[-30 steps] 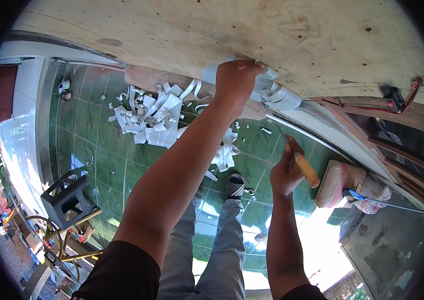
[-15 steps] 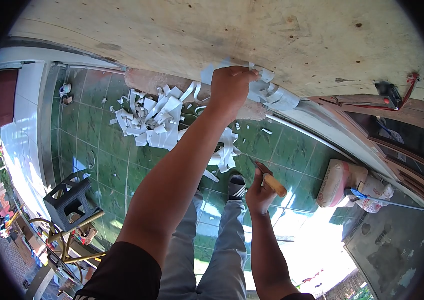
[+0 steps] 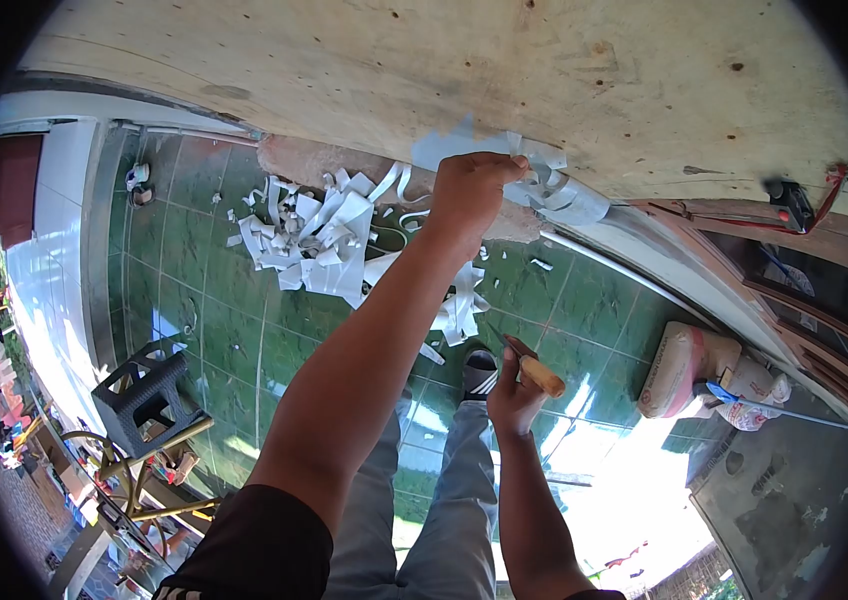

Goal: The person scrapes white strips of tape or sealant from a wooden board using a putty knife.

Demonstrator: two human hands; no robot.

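A large plywood board (image 3: 344, 80) with dark specks spans the top of the view. Along its lower edge a pale film (image 3: 574, 200) hangs loose and curled, beside a light blue patch (image 3: 444, 148) on the wood. My left hand (image 3: 469, 195) reaches up to this edge, thumb and fingers pinched on the loose film. Lower down, away from the board, my right hand (image 3: 514, 402) is wrapped round a wooden-handled scraper (image 3: 542, 378). The scraper's handle end sticks out to the right, and its thin dark blade is partly covered by my fingers.
A heap of torn white strips (image 3: 319, 235) lies on the green tiled floor (image 3: 234, 340), near my feet. A dark plastic stool (image 3: 149, 400) stands at left. At right are filled sacks (image 3: 679, 370), a blue-handled stick (image 3: 794, 405) and a small black device (image 3: 789, 205).
The view has shifted slightly, so the board and my left hand sit a little lower and further right. My left hand keeps its pinch on the film; my right hand still holds the scraper.
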